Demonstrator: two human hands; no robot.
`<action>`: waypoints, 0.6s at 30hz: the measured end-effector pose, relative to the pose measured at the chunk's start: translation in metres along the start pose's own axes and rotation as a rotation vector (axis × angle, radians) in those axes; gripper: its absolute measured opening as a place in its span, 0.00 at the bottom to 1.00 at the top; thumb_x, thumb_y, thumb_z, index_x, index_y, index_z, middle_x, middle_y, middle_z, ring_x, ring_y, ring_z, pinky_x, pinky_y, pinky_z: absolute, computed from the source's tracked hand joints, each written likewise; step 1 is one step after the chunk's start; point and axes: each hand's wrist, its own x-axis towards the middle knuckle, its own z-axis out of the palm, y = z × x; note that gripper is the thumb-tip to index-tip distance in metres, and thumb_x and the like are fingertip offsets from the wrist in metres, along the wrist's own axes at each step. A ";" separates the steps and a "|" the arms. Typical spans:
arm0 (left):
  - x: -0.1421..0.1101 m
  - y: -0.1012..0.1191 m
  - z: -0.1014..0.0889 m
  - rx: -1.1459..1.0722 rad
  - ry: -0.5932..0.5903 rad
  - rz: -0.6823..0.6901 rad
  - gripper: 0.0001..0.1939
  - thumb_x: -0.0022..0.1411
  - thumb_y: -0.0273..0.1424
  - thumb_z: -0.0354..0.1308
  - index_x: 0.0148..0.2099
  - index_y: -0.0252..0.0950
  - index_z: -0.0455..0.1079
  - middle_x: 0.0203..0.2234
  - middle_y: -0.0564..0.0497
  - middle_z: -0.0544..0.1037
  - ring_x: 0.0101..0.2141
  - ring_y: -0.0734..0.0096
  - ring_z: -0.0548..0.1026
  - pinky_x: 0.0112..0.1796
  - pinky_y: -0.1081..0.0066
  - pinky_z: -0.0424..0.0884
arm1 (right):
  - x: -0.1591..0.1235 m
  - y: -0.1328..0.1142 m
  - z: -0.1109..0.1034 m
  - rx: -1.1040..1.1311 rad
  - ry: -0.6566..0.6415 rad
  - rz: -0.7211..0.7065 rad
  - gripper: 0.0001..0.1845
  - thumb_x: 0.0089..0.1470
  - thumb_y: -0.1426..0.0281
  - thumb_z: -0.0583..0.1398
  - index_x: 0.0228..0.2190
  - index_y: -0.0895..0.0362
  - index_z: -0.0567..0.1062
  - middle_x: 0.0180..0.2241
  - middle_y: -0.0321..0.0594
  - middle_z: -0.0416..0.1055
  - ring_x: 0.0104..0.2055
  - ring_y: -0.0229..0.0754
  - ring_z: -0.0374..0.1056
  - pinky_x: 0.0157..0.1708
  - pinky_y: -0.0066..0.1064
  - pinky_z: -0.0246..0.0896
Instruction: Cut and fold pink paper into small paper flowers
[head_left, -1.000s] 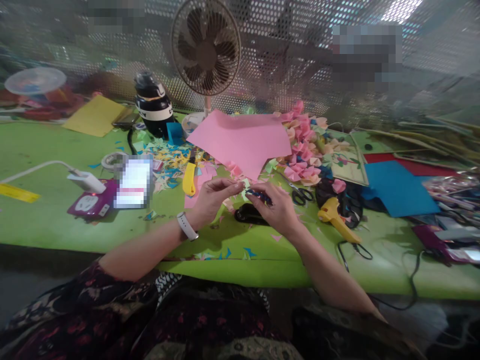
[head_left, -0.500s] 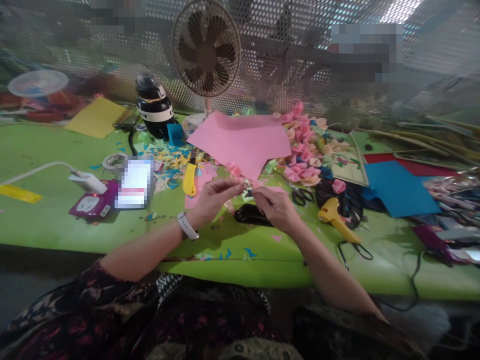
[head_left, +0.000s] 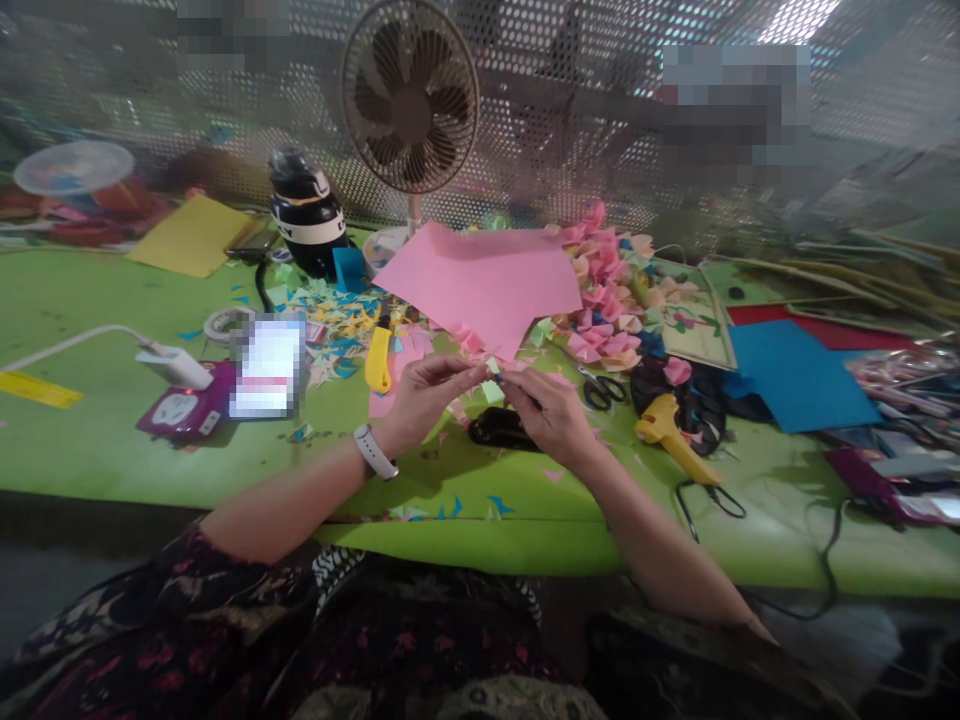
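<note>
My left hand [head_left: 435,400] and my right hand [head_left: 551,415] meet fingertip to fingertip over the middle of the table. Both are closed in a pinch around a small piece of paper [head_left: 492,366], pale green where it shows; the fingers cover most of it. A dark bluish bit sits at my right fingertips, too small to name. Behind the hands lies a large pink sheet [head_left: 480,275]. Underneath my right hand is a black, elongated object [head_left: 495,428], partly hidden. Black-handled scissors [head_left: 602,390] lie to the right, and a yellow cutter knife [head_left: 379,358] to the left.
A yellow glue gun [head_left: 679,440] with its cord rests at right, near a blue sheet [head_left: 799,375]. Folded pink paper pieces [head_left: 604,290] are heaped behind. On the left are a phone [head_left: 268,368], a purple power strip [head_left: 187,405] and a black bottle [head_left: 311,225]. A fan [head_left: 411,110] stands at the back.
The right fingers have shifted slightly and curled differently around the small paper, and more of its pale green shows. My left hand has hardly moved.
</note>
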 end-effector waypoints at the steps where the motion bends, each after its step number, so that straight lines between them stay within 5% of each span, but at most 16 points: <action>1: 0.000 -0.001 0.000 -0.004 -0.009 0.000 0.13 0.47 0.40 0.75 0.32 0.39 0.81 0.30 0.51 0.84 0.34 0.69 0.80 0.43 0.64 0.77 | 0.001 0.000 -0.001 0.010 -0.008 -0.006 0.17 0.68 0.61 0.52 0.42 0.54 0.78 0.35 0.43 0.79 0.37 0.43 0.75 0.37 0.34 0.70; 9: 0.001 0.001 -0.001 0.010 0.015 -0.010 0.13 0.46 0.40 0.75 0.28 0.38 0.78 0.26 0.52 0.82 0.30 0.73 0.78 0.38 0.69 0.76 | -0.002 -0.001 0.004 -0.038 0.017 -0.012 0.13 0.63 0.62 0.59 0.46 0.53 0.76 0.40 0.44 0.79 0.40 0.45 0.75 0.39 0.35 0.70; 18: 0.001 0.002 0.001 0.019 -0.015 -0.014 0.14 0.46 0.41 0.75 0.32 0.39 0.80 0.29 0.51 0.83 0.33 0.71 0.79 0.42 0.66 0.77 | -0.001 0.000 0.001 -0.037 0.029 -0.034 0.14 0.67 0.66 0.54 0.45 0.53 0.79 0.37 0.42 0.80 0.37 0.42 0.75 0.36 0.32 0.70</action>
